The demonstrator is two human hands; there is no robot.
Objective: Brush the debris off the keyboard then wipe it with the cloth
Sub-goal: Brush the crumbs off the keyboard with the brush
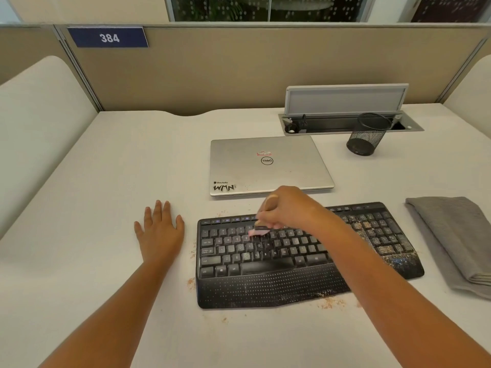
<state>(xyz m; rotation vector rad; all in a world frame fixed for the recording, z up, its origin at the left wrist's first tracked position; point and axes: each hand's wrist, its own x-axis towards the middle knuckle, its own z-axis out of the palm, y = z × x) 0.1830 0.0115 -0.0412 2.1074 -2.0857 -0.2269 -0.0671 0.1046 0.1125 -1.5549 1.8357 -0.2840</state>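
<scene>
A black keyboard [265, 277] with a palm rest lies on the white desk. Brownish debris [382, 251] covers its right keys and right palm rest, and small piles lie on the desk around its left and front edges. My right hand [289, 208] grips a small brush [269, 204] with a wooden handle; its pink bristles touch the upper key rows left of centre. My left hand [159, 232] rests flat on the desk, fingers spread, just left of the keyboard. A folded grey cloth [451, 235] lies right of the keyboard.
A closed silver laptop [265, 166] sits directly behind the keyboard. A black mesh pen cup [368, 135] stands at the back right beside an open cable hatch [345, 123]. Beige partition walls enclose the desk at the back and sides.
</scene>
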